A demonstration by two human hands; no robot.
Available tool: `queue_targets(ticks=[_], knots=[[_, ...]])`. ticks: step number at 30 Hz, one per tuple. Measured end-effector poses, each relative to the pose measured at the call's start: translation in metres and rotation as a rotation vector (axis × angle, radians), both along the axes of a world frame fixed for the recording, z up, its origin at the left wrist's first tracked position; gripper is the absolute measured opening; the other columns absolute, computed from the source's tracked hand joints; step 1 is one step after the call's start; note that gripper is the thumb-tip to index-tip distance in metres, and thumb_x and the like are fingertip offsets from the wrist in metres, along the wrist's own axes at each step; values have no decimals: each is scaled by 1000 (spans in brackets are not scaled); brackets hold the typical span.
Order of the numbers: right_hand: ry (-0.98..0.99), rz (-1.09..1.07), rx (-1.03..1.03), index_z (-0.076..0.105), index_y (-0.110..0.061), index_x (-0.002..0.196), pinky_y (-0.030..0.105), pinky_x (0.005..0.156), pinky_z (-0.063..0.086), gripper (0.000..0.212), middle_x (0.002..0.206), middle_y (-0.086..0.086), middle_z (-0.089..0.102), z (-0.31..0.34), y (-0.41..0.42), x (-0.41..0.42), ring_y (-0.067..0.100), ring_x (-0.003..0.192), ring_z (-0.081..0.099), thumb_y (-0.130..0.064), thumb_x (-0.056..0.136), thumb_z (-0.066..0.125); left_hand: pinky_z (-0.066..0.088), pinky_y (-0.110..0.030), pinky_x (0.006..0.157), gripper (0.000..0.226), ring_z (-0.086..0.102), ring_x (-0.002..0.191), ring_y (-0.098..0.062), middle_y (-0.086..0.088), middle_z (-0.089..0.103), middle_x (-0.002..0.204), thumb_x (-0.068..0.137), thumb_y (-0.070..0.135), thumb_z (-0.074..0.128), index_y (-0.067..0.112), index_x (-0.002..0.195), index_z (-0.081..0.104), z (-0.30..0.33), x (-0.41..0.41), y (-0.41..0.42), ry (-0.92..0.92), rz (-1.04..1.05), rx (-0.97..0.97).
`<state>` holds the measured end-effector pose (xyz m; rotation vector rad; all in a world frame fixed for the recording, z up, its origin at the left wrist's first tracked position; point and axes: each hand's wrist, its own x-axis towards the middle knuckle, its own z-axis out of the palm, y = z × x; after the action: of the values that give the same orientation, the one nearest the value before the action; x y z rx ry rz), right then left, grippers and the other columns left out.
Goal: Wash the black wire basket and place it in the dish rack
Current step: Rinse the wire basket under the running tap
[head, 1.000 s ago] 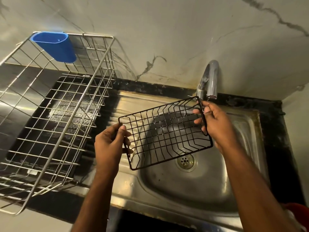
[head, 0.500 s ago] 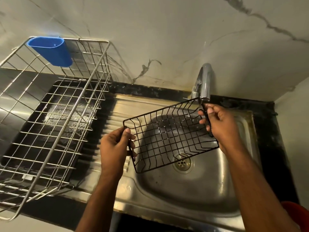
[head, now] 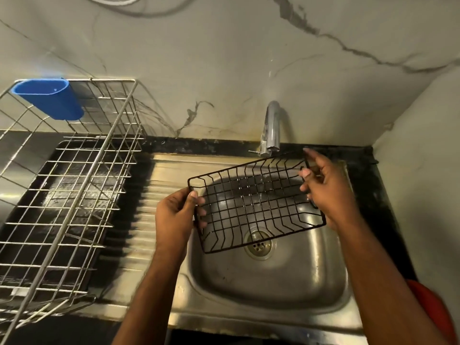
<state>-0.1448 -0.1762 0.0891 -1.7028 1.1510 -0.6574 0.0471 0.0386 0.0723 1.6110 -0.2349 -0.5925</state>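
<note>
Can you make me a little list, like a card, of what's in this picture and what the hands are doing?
place: kitchen sink
basket: black wire basket, held over the sink under the tap
left hand: grips the basket's left end
right hand: holds the right end, fingers partly loosened
dish rack: left of the sink, with a blue cup on its back edge
water: none seen running

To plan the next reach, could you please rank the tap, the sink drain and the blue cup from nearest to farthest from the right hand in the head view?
From the right hand:
1. Tap, just behind it at the wall.
2. Sink drain, below the basket, toward the person.
3. Blue cup, far left, hung on the dish rack.
</note>
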Motion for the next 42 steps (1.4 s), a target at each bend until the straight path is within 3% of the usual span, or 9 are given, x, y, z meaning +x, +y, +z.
queue_targets(ticks=[6, 10, 13, 16, 19, 23, 27, 30, 42], knots=[[21, -44, 0, 51, -44, 131, 39, 81, 60, 47, 106, -15, 59, 0, 3, -25, 10, 92, 69, -9, 100, 52, 57, -27, 82, 17, 73, 79, -13, -5, 76, 87, 96, 2, 64, 6, 112, 67, 3, -10, -13, 28, -82, -45], [67, -64, -34, 56, -35, 108, 32, 76, 53, 29, 106, -9, 63, 0, 7, -37, 13, 100, 64, -9, 96, 60, 49, -42, 106, 43, 72, 104, -25, -13, 77, 103, 93, 31, 70, 3, 124, 61, 7, -15, -12, 253, -80, -80], [68, -55, -42, 58, -33, 96, 22, 71, 46, 29, 103, -8, 64, 4, 12, -44, 7, 96, 61, -4, 96, 58, 53, -40, 92, 44, 70, 106, -25, -13, 74, 110, 94, 44, 65, 7, 118, 61, 8, -14, -14, 362, -83, -28], [-8, -41, 3, 60, -36, 91, 20, 74, 46, 46, 100, -10, 62, 9, 20, -49, 4, 93, 59, 10, 92, 53, 56, -41, 91, 51, 71, 103, -25, -13, 72, 112, 89, 27, 77, 0, 127, 58, 4, -17, -15, 328, -60, 42], [-76, -44, 82, 65, -32, 101, 31, 79, 50, 46, 107, -5, 67, 11, 21, -53, 14, 96, 63, 10, 88, 50, 56, -46, 97, 57, 72, 103, -25, -12, 72, 114, 82, 19, 82, 0, 129, 56, 2, -20, -13, 315, -51, 53], [-217, -118, 206, 61, -38, 104, 52, 101, 47, 38, 122, 1, 63, 13, 23, -57, 22, 114, 60, -16, 77, 45, 56, -33, 81, 49, 71, 104, -24, -14, 74, 114, 85, 22, 81, 1, 124, 61, 0, -21, -15, 254, -81, 44], [-259, -109, 179, 63, -36, 118, 32, 90, 47, 29, 127, -5, 63, 14, 27, -53, 12, 111, 62, -32, 94, 48, 54, -34, 94, 49, 69, 108, -20, -7, 73, 108, 90, 34, 74, 3, 126, 63, 10, -24, -27, 163, -114, 56], [-183, -71, 116, 62, -45, 117, 33, 94, 44, 26, 123, -14, 61, 7, 30, -52, 7, 112, 57, -54, 94, 55, 44, -24, 82, 41, 67, 111, -19, -10, 71, 116, 96, 30, 68, 5, 127, 62, 21, -25, -40, 125, -98, 70], [-162, -180, 97, 64, -18, 128, 28, 92, 45, 42, 122, 0, 66, -7, 18, -55, 17, 114, 60, -40, 92, 67, 37, -15, 70, 28, 66, 114, -25, -6, 71, 112, 102, 22, 61, 5, 123, 67, 22, -29, -59, 77, -112, 90]])
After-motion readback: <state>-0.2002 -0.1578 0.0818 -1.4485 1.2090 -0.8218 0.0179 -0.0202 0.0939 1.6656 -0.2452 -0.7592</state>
